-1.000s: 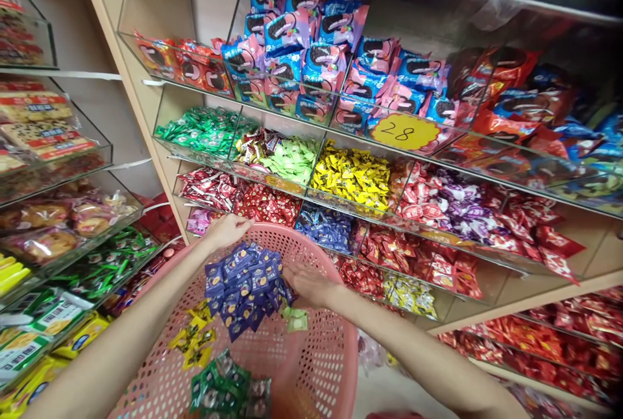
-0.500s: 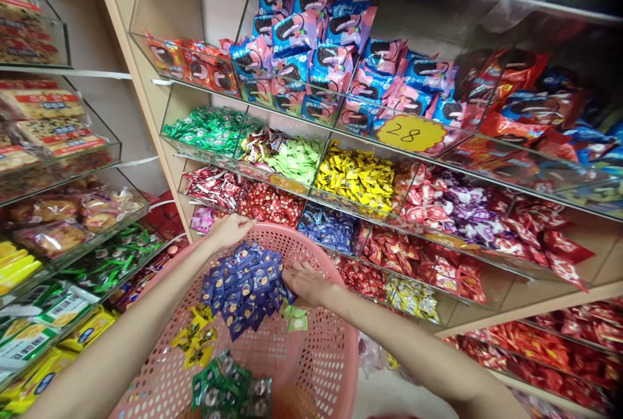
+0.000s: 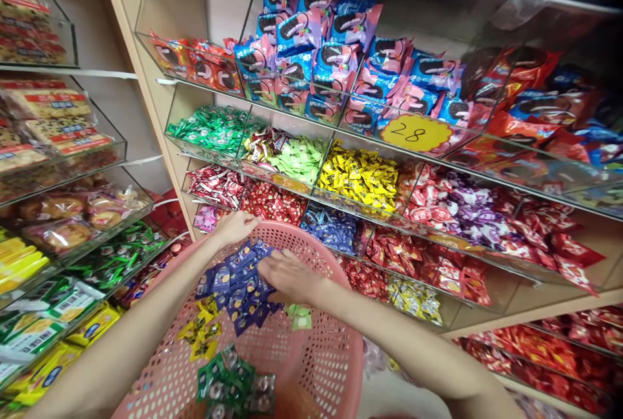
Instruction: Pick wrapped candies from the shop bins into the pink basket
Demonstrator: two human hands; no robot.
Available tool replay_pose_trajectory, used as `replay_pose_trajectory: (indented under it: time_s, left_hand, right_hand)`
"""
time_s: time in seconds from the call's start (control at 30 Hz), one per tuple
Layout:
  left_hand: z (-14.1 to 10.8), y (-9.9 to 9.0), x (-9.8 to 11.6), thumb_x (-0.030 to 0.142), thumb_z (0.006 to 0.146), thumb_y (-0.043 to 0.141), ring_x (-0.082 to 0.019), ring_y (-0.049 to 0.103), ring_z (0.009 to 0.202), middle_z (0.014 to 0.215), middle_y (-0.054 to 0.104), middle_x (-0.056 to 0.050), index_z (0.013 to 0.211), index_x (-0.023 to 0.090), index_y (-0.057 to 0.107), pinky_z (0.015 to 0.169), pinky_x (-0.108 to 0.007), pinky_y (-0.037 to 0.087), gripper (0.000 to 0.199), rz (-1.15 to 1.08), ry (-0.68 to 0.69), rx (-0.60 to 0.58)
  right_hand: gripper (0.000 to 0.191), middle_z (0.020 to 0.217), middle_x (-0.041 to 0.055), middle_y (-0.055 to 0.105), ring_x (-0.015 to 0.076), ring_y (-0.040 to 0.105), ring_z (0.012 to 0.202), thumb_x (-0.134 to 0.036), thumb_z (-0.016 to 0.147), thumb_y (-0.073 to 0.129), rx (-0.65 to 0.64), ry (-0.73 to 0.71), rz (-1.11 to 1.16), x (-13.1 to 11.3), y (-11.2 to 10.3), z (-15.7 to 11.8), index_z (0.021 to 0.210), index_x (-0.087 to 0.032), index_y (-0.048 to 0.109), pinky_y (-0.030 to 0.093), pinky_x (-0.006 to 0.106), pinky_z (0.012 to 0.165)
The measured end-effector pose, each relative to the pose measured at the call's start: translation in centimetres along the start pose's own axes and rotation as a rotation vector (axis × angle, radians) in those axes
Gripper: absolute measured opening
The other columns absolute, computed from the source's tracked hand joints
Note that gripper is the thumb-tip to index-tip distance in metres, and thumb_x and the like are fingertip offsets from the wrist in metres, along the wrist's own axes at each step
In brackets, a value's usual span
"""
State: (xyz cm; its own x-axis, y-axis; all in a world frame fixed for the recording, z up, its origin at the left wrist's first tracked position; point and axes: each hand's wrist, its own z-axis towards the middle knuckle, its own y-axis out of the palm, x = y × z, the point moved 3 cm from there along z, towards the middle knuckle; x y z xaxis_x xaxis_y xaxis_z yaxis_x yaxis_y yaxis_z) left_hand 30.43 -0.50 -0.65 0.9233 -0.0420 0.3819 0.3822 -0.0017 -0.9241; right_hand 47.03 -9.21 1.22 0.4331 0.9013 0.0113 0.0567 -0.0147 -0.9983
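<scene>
A pink plastic basket (image 3: 335,347) with a perforated wall stands below me. My left hand (image 3: 237,227) is closed over its far rim. Inside lies a heap of dark blue candy packets (image 3: 233,289). My right hand (image 3: 287,274) reaches into the basket from the right, its fingers curled down onto the blue packets at the heap's right side; the fingertips are partly hidden. Near the heap are a few yellow candies (image 3: 200,329), light green packets (image 3: 298,316) below the right wrist, and dark green packets (image 3: 228,380) at the near side.
Glass-fronted shelves rise beyond the basket, with yellow candies (image 3: 360,176), green candies (image 3: 211,130) and blue candies (image 3: 329,227) in compartments. Blue-pink cookie packs (image 3: 296,30) fill an upper shelf behind a yellow price sign (image 3: 416,132). More shelves hold packaged pastries (image 3: 61,130) at the left.
My right hand has moved left onto the blue candy packets, and its fingers have curled in. The heap has shifted slightly left. My left hand stays on the rim.
</scene>
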Motion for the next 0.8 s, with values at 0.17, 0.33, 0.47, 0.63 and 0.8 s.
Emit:
replay_pose_trajectory:
  time_s: [0.17,0.33,0.47,0.63,0.8]
  left_hand:
    - [-0.3,-0.2,0.3,0.055,0.079,0.031,-0.02,0.059,0.077,0.082,0.066,-0.002,0.083,0.025,0.066,0.06,-0.024,0.034,0.046,0.003,0.006,0.005]
    - [-0.9,-0.4,0.0,0.058,0.079,0.029,-0.02,0.059,0.075,0.079,0.066,-0.002,0.081,0.025,0.067,0.06,-0.024,0.034,0.05,0.008,-0.035,-0.002]
    - [-1.0,-0.4,-0.1,0.062,0.077,0.029,-0.02,0.059,0.073,0.076,0.066,-0.002,0.081,0.026,0.066,0.058,-0.024,0.033,0.052,0.003,-0.041,-0.001]
    - [-0.7,-0.2,0.2,0.055,0.079,0.031,-0.02,0.06,0.075,0.078,0.066,-0.002,0.08,0.025,0.066,0.057,-0.024,0.033,0.046,0.01,-0.019,0.002]
    - [-0.5,0.0,0.2,0.055,0.079,0.031,-0.02,0.06,0.076,0.079,0.067,-0.001,0.081,0.025,0.066,0.057,-0.024,0.033,0.046,0.012,0.005,0.011]
  right_hand:
    - [0.018,0.093,0.0074,0.056,0.0203,0.045,0.092,-0.024,0.083,0.049,0.126,-0.118,-0.125,-2.5,2.2,3.3,0.097,-0.014,0.046,0.034,0.033,0.078]
    - [0.019,0.089,0.0062,0.054,0.0189,0.044,0.086,-0.016,0.09,0.03,0.23,-0.147,-0.194,-3.2,3.4,4.1,0.092,-0.015,0.048,0.035,0.032,0.074]
    - [0.015,0.093,0.0061,0.052,0.0184,0.044,0.086,-0.017,0.089,0.034,0.267,-0.131,-0.203,-3.2,3.0,3.8,0.092,-0.015,0.048,0.035,0.032,0.073]
    - [0.019,0.1,0.007,0.05,0.0191,0.044,0.091,-0.029,0.083,0.049,0.241,-0.093,-0.196,-2.8,2.2,3.6,0.095,-0.015,0.046,0.036,0.031,0.075]
    - [0.048,0.105,0.0084,0.049,0.0212,0.044,0.095,-0.044,0.069,0.065,0.203,-0.021,-0.112,-0.8,1.0,2.3,0.101,-0.015,0.044,0.037,0.033,0.08]
